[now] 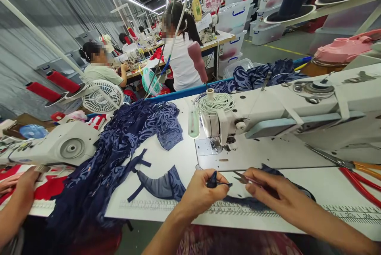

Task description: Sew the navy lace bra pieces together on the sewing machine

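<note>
Between the thumb and fingers of my left hand (201, 191) is a bunched bit of navy fabric (212, 179), its end pointing right. My right hand (268, 187) is closed around small thread snips (239, 177), whose blades point left and stand slightly apart, close to that fabric end. More navy fabric (250, 202) lies on the table under and behind my right hand. To the left, a curved navy piece with a sheer panel (157, 183) and straps rests flat. A large heap of patterned navy pieces (119, 147) hangs over the table's left edge.
A white sewing machine (268, 100) stands just beyond my hands. Orange-handled scissors (354, 165) and a red-handled tool (360, 187) lie right. A printed ruler (143, 205) runs along the front edge. At left, a co-worker's hand (25, 187) rests near red fabric (50, 187).
</note>
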`<state>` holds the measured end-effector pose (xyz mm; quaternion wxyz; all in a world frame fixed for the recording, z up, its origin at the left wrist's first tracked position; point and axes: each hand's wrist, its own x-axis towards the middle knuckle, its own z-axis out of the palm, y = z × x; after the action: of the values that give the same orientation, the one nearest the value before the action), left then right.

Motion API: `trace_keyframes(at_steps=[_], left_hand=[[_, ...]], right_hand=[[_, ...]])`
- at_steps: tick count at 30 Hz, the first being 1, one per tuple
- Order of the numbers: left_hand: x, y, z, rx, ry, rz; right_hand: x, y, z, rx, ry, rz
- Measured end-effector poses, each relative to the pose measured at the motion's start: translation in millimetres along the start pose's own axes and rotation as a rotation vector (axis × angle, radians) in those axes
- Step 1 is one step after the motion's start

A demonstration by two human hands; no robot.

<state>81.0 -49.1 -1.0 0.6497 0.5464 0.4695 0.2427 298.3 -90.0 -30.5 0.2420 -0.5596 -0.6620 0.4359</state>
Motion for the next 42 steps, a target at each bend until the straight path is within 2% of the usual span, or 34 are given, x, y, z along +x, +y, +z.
trace_keyframes(at_steps=[3, 6, 10, 14, 26, 35, 40, 42], left_hand=[[-2, 4, 0.0, 0.037, -0.018, 0.008], [-2, 4, 2.1, 0.067, -0.048, 0.002], [-2, 1, 3.8, 0.11, -0.066, 0.024], [-1, 0, 3.3, 0.128, -0.079, 0.054], [-1, 6, 0.9, 0.115, -0.081, 0.019], [2, 2, 1.8, 0.129, -0.086, 0.022], [2, 1, 1.8, 0.173, -0.058, 0.049], [2, 1, 0.8, 0.158, -0.051, 0.045]], right_hand=[[-4, 1, -16, -0.174, -0.075, -0.005], [-3, -8, -26, -0.255, -0.112, -0.044], [-1, -19, -28, -0.336, -0.132, -0.103], [2, -19, -26, -0.415, -0.144, -0.109], [6, -17, -23, -0.414, -0.175, -0.1], [6, -20, -24, -0.436, -0.163, -0.132], [6, -16, -21, -0.392, -0.123, -0.181], [7, -8, -24, -0.369, -0.053, -0.175]])
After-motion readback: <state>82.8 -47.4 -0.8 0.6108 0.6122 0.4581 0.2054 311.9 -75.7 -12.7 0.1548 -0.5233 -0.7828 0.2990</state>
